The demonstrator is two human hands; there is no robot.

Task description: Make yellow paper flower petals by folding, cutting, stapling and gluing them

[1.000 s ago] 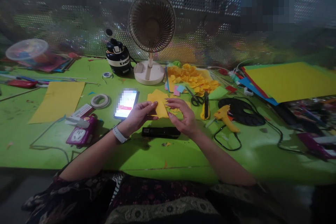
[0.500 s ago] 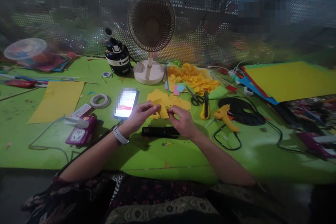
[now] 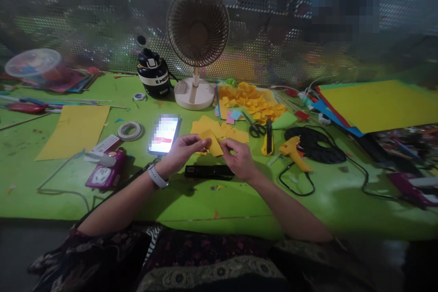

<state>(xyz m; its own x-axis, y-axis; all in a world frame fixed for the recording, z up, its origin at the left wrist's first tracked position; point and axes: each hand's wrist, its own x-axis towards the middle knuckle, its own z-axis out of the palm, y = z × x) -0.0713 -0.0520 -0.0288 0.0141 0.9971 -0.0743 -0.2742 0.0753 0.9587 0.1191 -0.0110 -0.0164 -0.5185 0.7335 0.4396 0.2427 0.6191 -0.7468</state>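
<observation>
A small piece of yellow paper (image 3: 214,144) is pinched between both hands above the green table. My left hand (image 3: 185,148), with a pale watch on its wrist, grips the paper's left side between thumb and fingers. At the paper's right edge, my right hand (image 3: 237,157) closes thumb and fingertips on it. Flat yellow paper pieces (image 3: 236,134) lie just behind the hands. Below them rests a long black object (image 3: 208,172), partly covered by the right hand. A lit phone (image 3: 165,134) lies beside the left hand.
Scissors (image 3: 256,128), a yellow cutter (image 3: 268,141) and a yellow glue gun (image 3: 296,153) with a cable lie to the right. Behind stand a fan (image 3: 196,93), a dark bottle (image 3: 153,77) and a heap of crumpled yellow paper (image 3: 253,100). Tape (image 3: 130,131) and a purple power strip (image 3: 106,175) lie left.
The yellow paper has turned slightly between my fingers, and its right corner has shifted a little. Both hands keep nearly the same place.
</observation>
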